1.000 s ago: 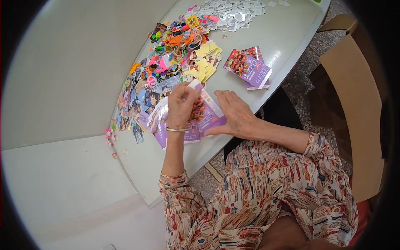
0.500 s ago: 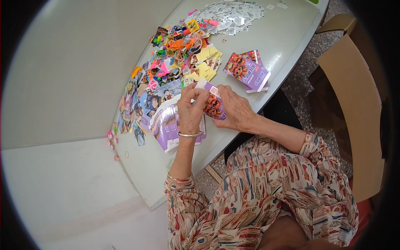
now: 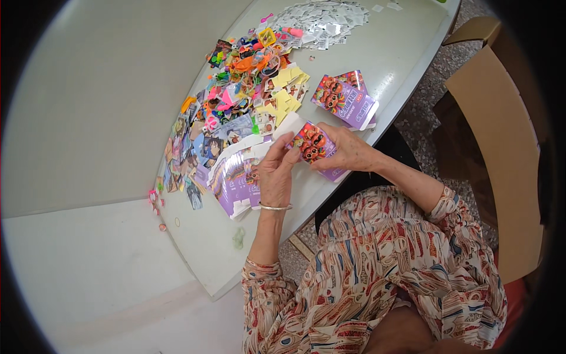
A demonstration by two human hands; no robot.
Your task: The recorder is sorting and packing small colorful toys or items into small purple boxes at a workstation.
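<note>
A small purple box [image 3: 315,146] printed with orange-red round faces is held up just above the near edge of the pale table [image 3: 389,53], a little above the centre of the view. The left hand [image 3: 276,177] pinches its left end, fingers curled shut on the card; the right hand [image 3: 348,150] grips its right side, fingers closed around it so that the far end and underside of the box are hidden. Whether the box is fully folded or has a flap open cannot be made out.

At 8 o'clock from the box, touching the left hand's knuckles, lies a fanned stack of flat purple cards [image 3: 233,180], partly covered by that hand. At 1 o'clock, near but apart, sit finished purple boxes [image 3: 345,99]. At 11 o'clock spreads a heap of small bright toys [image 3: 250,71], too jumbled to tell apart, with yellow cards [image 3: 286,94] at its near edge. At 12 o'clock, well away, is a pile of small clear packets [image 3: 321,20]. At 3 o'clock, off the table, stands a brown cardboard carton [image 3: 501,135], cut off by the dark rim.
</note>
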